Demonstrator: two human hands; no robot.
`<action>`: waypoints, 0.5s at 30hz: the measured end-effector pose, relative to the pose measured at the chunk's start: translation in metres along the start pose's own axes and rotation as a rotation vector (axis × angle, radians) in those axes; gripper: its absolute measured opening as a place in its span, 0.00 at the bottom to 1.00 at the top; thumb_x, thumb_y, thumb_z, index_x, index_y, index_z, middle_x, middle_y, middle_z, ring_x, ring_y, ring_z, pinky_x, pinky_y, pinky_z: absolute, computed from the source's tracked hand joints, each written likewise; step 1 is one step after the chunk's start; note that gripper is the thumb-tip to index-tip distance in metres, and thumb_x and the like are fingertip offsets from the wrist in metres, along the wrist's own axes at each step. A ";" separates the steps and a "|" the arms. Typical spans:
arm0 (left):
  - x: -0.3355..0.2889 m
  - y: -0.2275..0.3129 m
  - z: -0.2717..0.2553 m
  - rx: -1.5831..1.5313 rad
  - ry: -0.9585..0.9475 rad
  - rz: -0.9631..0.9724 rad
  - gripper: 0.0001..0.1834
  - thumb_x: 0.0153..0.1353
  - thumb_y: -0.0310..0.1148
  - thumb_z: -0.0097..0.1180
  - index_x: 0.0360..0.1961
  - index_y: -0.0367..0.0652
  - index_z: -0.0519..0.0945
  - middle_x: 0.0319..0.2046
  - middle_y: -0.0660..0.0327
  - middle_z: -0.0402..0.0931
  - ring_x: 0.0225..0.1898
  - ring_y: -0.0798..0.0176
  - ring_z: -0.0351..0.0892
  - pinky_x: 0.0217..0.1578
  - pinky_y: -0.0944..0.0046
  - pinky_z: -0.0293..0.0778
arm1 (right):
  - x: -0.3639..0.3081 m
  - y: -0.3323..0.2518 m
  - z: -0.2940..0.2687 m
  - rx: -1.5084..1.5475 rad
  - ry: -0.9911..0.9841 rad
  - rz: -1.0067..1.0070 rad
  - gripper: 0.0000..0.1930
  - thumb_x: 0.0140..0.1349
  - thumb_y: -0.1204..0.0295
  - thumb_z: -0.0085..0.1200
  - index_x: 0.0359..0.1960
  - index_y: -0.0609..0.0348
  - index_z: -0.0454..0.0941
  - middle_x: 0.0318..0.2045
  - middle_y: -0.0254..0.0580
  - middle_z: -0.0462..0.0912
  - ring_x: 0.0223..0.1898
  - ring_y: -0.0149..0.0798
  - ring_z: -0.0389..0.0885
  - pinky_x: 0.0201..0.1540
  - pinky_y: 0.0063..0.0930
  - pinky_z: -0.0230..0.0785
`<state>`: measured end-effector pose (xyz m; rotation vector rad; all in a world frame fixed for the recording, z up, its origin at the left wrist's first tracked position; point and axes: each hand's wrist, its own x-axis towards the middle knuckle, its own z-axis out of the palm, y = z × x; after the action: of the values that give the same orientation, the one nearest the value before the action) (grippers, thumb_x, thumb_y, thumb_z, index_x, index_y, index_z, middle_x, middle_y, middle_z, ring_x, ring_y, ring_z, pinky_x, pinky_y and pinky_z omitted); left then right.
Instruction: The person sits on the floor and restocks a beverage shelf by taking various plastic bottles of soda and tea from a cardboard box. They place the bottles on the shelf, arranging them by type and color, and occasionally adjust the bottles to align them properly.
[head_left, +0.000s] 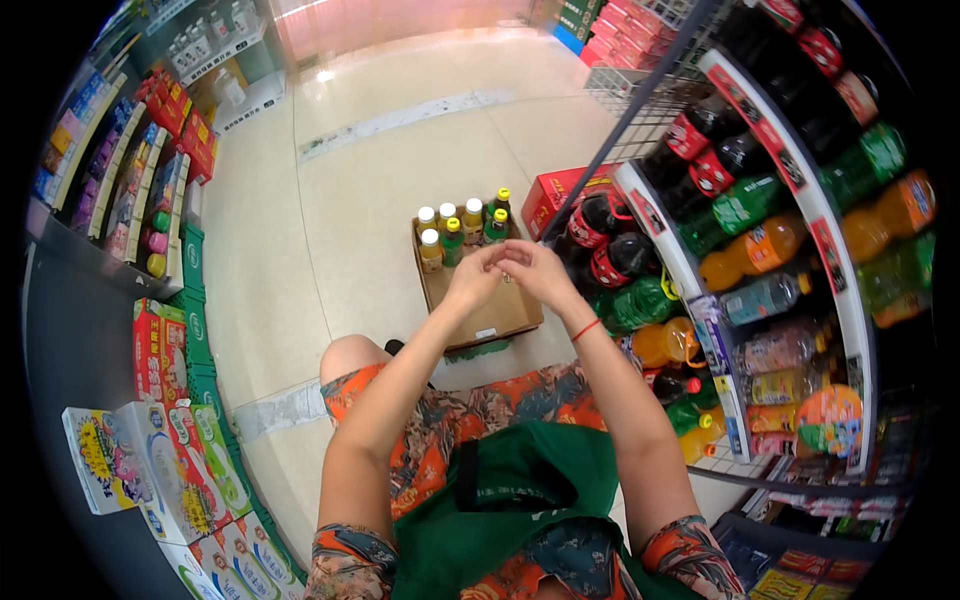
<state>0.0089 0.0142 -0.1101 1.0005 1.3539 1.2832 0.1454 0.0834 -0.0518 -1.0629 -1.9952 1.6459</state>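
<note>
My left hand (474, 280) and my right hand (538, 273) meet over an open cardboard box (505, 312) on the floor. Their fingers are bent and pressed together at the tips; whatever they may hold is hidden or too small to name. Just beyond them, several small bottles stand upright in the far part of the box. White-capped bottles with yellowish contents, such as the near one (431, 252), are on the left. Green bottles with yellow caps, one of them a green bottle (453, 243), stand beside these. The near part of the box shows bare cardboard.
To my right rises a rack with large soda bottles, among them an orange one (665, 342) near my forearm. A red carton (560, 195) sits beside the box. On my left stand stacked cartons (160, 350) and a snack shelf (110, 190). Pale tiled floor (380, 180) lies ahead.
</note>
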 end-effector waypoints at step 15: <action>0.093 -0.142 -0.056 0.274 0.492 -0.301 0.29 0.58 0.18 0.43 0.64 0.36 0.67 0.58 0.47 0.73 0.59 0.53 0.74 0.57 0.60 0.70 | 0.157 0.181 0.081 -0.165 0.178 0.142 0.29 0.56 0.66 0.63 0.58 0.66 0.70 0.51 0.57 0.79 0.51 0.50 0.80 0.53 0.38 0.72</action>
<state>-0.0547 0.0805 -0.2635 0.6377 2.0172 1.1734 0.0462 0.1500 -0.2749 -1.3888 -2.0050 1.4143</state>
